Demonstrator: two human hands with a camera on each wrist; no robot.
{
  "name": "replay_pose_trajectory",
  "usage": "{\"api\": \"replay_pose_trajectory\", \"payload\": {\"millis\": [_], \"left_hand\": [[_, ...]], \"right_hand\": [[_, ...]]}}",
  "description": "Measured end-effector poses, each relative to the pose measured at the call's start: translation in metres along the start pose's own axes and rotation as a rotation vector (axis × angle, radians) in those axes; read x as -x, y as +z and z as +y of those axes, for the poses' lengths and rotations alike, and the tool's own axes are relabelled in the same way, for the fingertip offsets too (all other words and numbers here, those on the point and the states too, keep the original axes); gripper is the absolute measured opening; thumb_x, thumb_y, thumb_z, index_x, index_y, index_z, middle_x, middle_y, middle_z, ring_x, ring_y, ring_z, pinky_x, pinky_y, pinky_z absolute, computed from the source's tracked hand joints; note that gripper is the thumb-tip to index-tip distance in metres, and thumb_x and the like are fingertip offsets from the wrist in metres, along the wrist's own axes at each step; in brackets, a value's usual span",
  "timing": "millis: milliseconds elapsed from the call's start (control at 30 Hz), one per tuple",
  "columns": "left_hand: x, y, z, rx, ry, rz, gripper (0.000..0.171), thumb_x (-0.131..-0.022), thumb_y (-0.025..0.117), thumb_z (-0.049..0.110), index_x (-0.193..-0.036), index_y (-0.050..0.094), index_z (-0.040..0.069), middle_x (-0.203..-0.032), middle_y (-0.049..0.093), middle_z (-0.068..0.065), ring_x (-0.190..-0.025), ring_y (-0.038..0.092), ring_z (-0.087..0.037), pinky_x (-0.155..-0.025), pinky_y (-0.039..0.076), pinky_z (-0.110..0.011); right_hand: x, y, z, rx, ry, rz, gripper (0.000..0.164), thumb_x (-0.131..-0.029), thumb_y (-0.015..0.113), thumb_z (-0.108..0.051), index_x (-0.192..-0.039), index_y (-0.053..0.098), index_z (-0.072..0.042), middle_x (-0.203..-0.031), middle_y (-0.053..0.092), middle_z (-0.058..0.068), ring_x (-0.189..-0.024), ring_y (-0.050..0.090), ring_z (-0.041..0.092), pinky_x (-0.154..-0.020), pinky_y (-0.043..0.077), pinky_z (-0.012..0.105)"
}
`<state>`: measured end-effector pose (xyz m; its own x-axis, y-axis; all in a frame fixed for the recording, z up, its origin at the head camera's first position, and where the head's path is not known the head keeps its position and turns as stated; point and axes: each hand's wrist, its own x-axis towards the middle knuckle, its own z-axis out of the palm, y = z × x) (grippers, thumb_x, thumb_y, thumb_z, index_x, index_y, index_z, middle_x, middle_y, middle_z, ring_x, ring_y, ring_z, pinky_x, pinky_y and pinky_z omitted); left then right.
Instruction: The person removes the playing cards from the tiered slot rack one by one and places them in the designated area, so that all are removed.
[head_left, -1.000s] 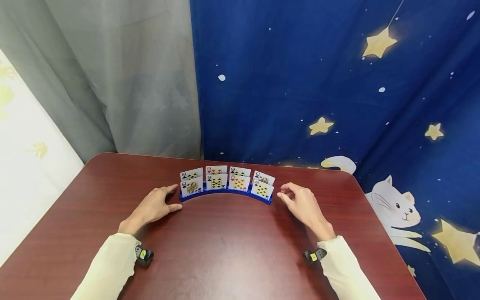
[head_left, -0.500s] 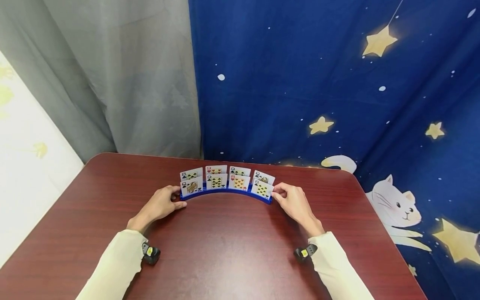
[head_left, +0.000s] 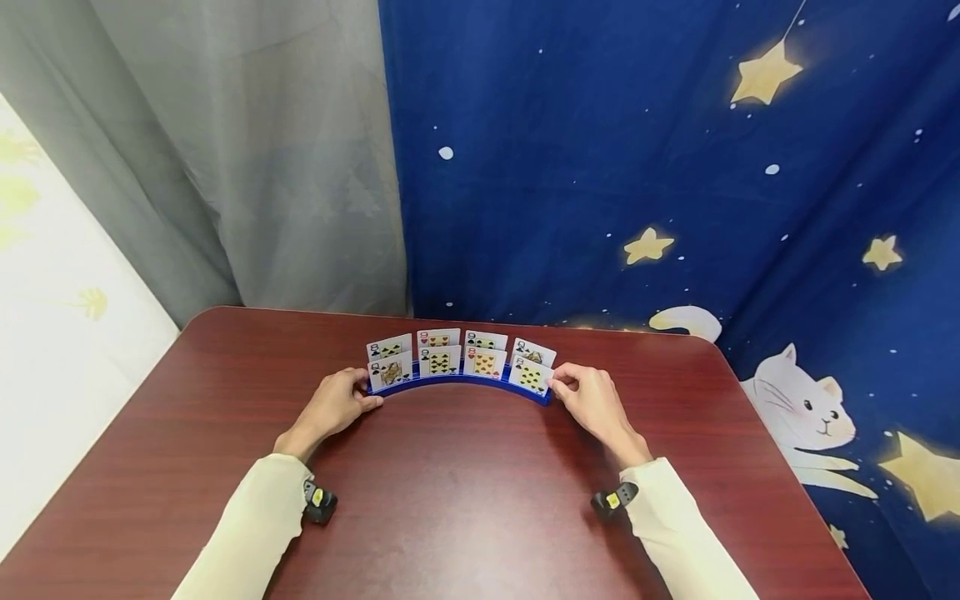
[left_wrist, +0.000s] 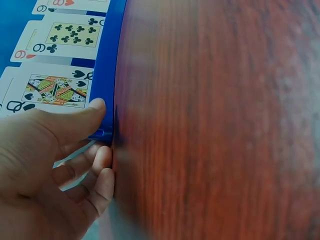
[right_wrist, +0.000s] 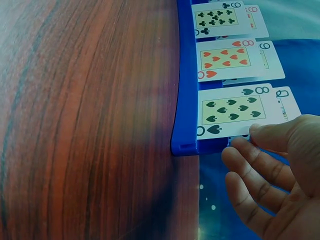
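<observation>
A curved blue card holder [head_left: 495, 384] stands near the table's far edge with two rows of playing cards upright in it. In front are the queen of spades [left_wrist: 55, 91], nine of clubs [left_wrist: 72, 37], eight of hearts [right_wrist: 225, 59] and eight of spades [right_wrist: 232, 111]. My left hand [head_left: 333, 406] grips the holder's left end, its thumb over the front rim and the other fingers curled at the end. At the opposite end my right hand [head_left: 597, 407] pinches the side edge of the eight of spades between thumb and index finger. The back-row cards are partly hidden.
The dark red wooden table [head_left: 450, 500] has rounded far corners. Behind it hang a grey curtain [head_left: 315, 167] and a blue star-patterned curtain [head_left: 525, 167].
Both hands have moved inward from beside the holder to its two ends. The left hand has taken hold of the holder, the right hand of the eight of spades. The cards keep their places.
</observation>
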<state>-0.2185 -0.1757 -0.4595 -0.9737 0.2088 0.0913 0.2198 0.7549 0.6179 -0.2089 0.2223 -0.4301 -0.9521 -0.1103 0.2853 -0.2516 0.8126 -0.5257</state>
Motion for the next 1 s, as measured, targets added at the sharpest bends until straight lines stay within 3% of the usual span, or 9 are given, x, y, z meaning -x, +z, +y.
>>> {"api": "replay_pose_trajectory", "payload": {"millis": [267,567,800,1000], "left_hand": [[0.001,0.001,0.001,-0.016,0.017,0.039,0.01,-0.088,0.074,0.011,-0.089,0.069,0.003,-0.084,0.062,-0.009,-0.07,0.052,-0.019,-0.068,0.042,-0.035],[-0.001,0.001,0.002,-0.046,-0.013,0.032,0.014,-0.087,0.075,0.013,-0.092,0.071,0.001,-0.088,0.065,-0.01,-0.074,0.056,-0.022,-0.072,0.045,-0.039],[-0.001,0.001,0.002,-0.048,-0.01,0.028,0.012,-0.086,0.075,0.013,-0.087,0.07,0.002,-0.086,0.064,-0.01,-0.073,0.055,-0.022,-0.071,0.044,-0.038],[-0.003,0.0,0.0,-0.05,0.004,0.033,0.011,-0.086,0.075,0.012,-0.086,0.07,0.002,-0.087,0.064,-0.011,-0.073,0.054,-0.022,-0.07,0.044,-0.038]], "right_hand": [[0.001,0.001,0.001,-0.027,0.016,-0.013,0.005,-0.088,0.075,-0.019,-0.089,0.075,-0.013,-0.078,0.073,0.0,-0.068,0.062,0.01,-0.068,0.048,0.032],[0.001,0.0,0.001,-0.071,0.006,0.0,0.004,-0.089,0.074,-0.015,-0.091,0.076,-0.013,-0.075,0.073,0.001,-0.064,0.062,0.008,-0.065,0.048,0.027],[0.0,-0.01,0.0,-0.067,-0.055,0.07,0.007,-0.088,0.076,-0.015,-0.09,0.075,-0.009,-0.08,0.073,0.002,-0.067,0.059,0.011,-0.065,0.047,0.027],[-0.004,-0.025,0.0,-0.242,-0.061,0.061,0.007,-0.092,0.071,-0.012,-0.092,0.072,-0.005,-0.083,0.073,0.012,-0.062,0.063,0.017,-0.058,0.052,0.025]]}}
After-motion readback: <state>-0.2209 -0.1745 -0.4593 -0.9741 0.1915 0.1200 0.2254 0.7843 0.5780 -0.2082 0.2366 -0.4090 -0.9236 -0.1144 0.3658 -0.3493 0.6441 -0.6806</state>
